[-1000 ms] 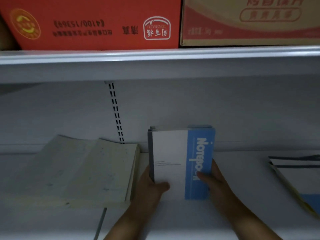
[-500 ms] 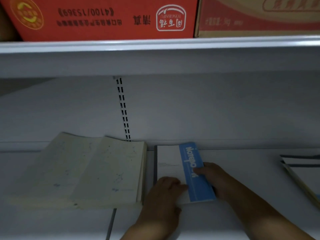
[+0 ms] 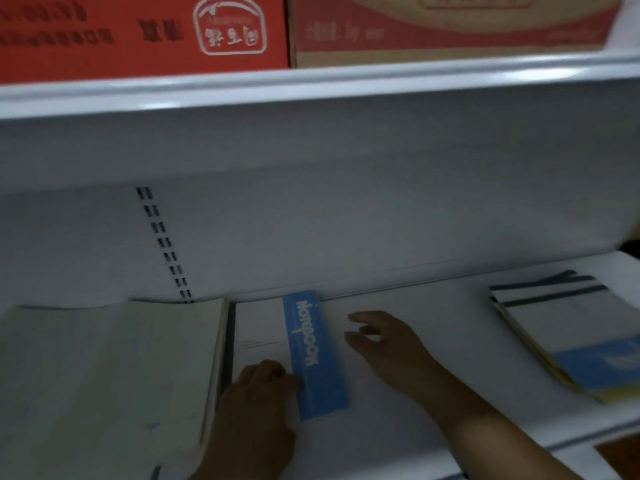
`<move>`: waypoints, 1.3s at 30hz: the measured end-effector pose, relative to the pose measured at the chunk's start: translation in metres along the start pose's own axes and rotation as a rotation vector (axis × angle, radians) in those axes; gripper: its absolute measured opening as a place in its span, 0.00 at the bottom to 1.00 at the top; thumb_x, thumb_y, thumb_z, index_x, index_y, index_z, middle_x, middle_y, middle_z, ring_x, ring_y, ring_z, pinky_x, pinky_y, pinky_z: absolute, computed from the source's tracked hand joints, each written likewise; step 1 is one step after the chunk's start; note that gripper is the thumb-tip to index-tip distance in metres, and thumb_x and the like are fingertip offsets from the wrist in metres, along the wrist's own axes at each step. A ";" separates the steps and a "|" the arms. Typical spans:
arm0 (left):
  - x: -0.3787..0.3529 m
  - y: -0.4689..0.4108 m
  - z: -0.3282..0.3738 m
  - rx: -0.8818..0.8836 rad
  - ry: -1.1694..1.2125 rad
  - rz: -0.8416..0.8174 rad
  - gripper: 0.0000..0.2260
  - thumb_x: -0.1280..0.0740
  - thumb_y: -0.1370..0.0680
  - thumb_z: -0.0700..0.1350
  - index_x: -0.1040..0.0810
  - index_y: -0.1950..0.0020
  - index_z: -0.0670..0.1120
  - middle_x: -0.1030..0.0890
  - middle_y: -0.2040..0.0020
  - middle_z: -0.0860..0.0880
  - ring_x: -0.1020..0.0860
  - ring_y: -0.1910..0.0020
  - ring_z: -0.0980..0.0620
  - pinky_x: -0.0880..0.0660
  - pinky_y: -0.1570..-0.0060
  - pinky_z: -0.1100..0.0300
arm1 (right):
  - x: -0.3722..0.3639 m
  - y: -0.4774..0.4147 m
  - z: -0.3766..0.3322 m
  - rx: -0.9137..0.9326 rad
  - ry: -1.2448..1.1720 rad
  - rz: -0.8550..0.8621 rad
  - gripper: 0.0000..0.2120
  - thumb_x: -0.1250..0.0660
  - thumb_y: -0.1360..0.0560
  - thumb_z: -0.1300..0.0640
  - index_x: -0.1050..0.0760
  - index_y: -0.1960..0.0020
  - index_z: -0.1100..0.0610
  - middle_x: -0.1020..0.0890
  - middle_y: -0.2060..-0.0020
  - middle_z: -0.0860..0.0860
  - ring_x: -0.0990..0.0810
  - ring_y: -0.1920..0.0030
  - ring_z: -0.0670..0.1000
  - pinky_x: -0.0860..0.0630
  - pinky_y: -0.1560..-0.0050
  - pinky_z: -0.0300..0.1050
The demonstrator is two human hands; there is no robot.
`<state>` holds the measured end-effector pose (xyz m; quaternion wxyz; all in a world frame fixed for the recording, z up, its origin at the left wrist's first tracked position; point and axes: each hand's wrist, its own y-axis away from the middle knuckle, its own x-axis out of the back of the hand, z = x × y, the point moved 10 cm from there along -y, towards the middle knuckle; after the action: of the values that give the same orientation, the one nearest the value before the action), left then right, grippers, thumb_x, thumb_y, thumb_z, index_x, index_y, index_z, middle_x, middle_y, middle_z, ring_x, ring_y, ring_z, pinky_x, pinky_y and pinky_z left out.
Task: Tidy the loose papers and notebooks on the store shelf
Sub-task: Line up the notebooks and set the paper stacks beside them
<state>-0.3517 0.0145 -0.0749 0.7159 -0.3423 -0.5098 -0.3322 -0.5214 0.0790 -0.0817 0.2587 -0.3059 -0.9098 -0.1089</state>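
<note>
a red cardboard box (image 3: 138, 32) with a white logo and blurred dark print is sitting on the white metal upper shelf board (image 3: 311, 84). a tan and red cardboard carton (image 3: 450, 32) is standing just beside it on the right. under that board a pale grey back panel (image 3: 381, 220) is running across the view, and a double column of dark slots (image 3: 166, 244) is descending its left part.

Shop. White metal shelf (image 3: 433, 341) with a slotted upright (image 3: 166, 247) in its back panel. The upper shelf (image 3: 311, 86) carries a printed red carton (image 3: 138, 32) and a tan carton (image 3: 450, 32). A blue-banded notebook (image 3: 311, 355) and stacked notebooks (image 3: 568, 327) lie flat below.
</note>
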 end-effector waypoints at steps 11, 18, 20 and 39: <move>-0.053 -0.158 0.217 -0.238 0.521 -0.187 0.11 0.31 0.26 0.48 0.21 0.43 0.51 0.24 0.49 0.57 0.25 0.47 0.57 0.29 0.45 0.66 | 0.236 0.100 0.109 -0.159 0.036 0.704 0.13 0.33 0.26 0.53 0.24 0.42 0.54 0.26 0.48 0.48 0.23 0.52 0.49 0.28 0.51 0.40; -0.108 -0.257 0.317 -0.162 0.527 -0.367 0.12 0.42 0.21 0.55 0.25 0.53 0.48 0.25 0.56 0.46 0.26 0.57 0.50 0.31 0.54 0.59 | 0.287 0.158 0.224 -0.481 -0.508 0.841 0.15 0.34 0.25 0.63 0.27 0.40 0.65 0.21 0.59 0.54 0.22 0.55 0.54 0.24 0.41 0.53; -0.134 -0.266 0.333 -0.159 0.397 -0.456 0.16 0.44 0.21 0.59 0.26 0.54 0.48 0.27 0.57 0.46 0.26 0.57 0.50 0.33 0.55 0.60 | 0.278 0.157 0.240 -0.513 -0.719 0.805 0.17 0.33 0.25 0.62 0.28 0.37 0.65 0.21 0.59 0.55 0.20 0.52 0.57 0.25 0.38 0.58; -0.145 -0.198 0.362 -0.043 1.057 -0.642 0.16 0.27 0.29 0.40 0.23 0.42 0.44 0.18 0.44 0.44 0.19 0.53 0.51 0.22 0.59 0.62 | 0.312 0.148 0.221 -0.269 -0.550 0.829 0.12 0.32 0.27 0.64 0.28 0.49 0.51 0.22 0.55 0.44 0.22 0.55 0.44 0.25 0.58 0.37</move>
<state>-0.7351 0.2252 -0.0948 0.7288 0.0247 -0.1569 -0.6661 -0.7315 0.4306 -0.0946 -0.0101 -0.6888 -0.7243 -0.0289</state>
